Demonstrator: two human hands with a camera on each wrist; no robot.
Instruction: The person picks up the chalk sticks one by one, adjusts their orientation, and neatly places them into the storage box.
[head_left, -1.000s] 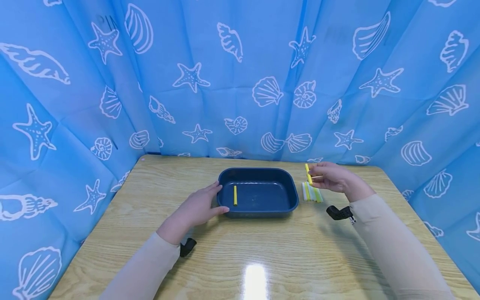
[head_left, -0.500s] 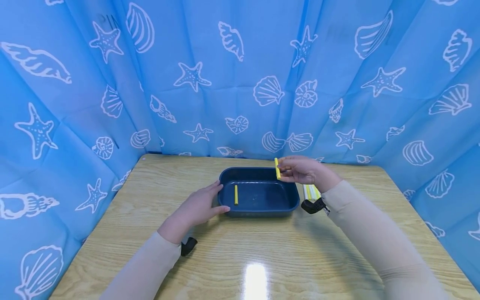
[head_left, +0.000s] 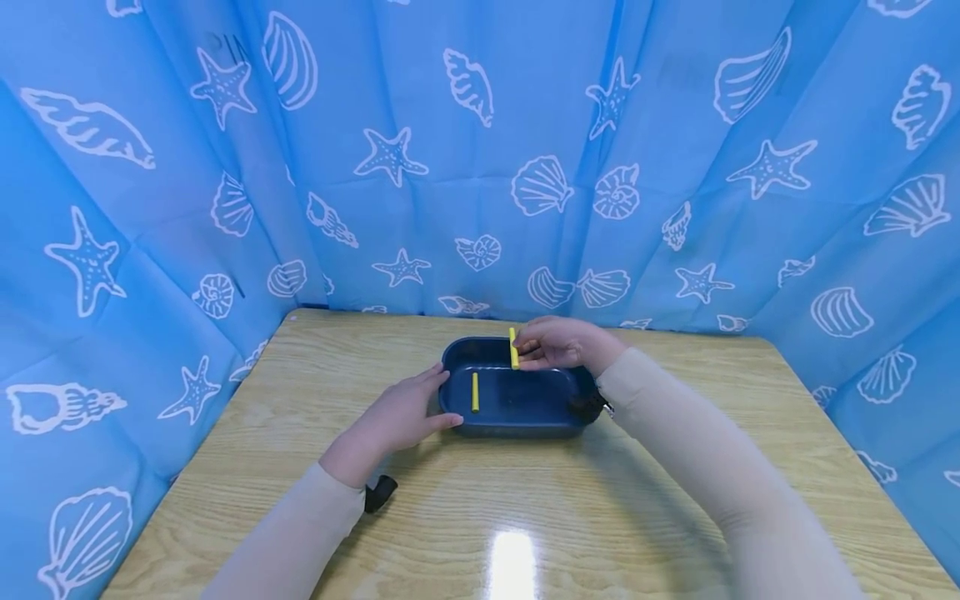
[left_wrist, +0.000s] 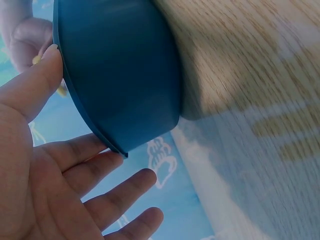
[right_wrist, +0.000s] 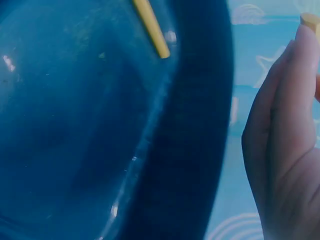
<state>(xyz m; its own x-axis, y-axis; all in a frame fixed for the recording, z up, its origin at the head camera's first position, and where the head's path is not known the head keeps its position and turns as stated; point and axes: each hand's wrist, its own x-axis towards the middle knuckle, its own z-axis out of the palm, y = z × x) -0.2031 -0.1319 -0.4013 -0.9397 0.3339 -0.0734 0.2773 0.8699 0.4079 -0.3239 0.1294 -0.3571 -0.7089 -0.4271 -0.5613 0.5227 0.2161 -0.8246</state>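
Observation:
A dark blue tub [head_left: 517, 431] stands on the table with one yellow chalk stick [head_left: 476, 392] lying inside near its left end. My right hand [head_left: 558, 342] holds a second yellow chalk stick [head_left: 513, 348] upright over the back part of the tub, pinched between thumb and fingertips. In the right wrist view, only the tip of that held chalk [right_wrist: 311, 21] shows at the edge. My left hand [head_left: 401, 411] rests on the tub's left end, fingers spread. The left wrist view shows its thumb [left_wrist: 37, 82] and fingertips touching the rim.
A wood-grain table [head_left: 450, 517] bears the tub. A blue curtain [head_left: 480, 167] with white shells and starfish hangs behind and on both sides. My right forearm [head_left: 697, 442] reaches across the table's right side and covers the spot beside the tub.
My right hand has carried the held yellow chalk left, from beside the tub to above it. The row of chalks at the right is now covered by my arm. My left hand stays put.

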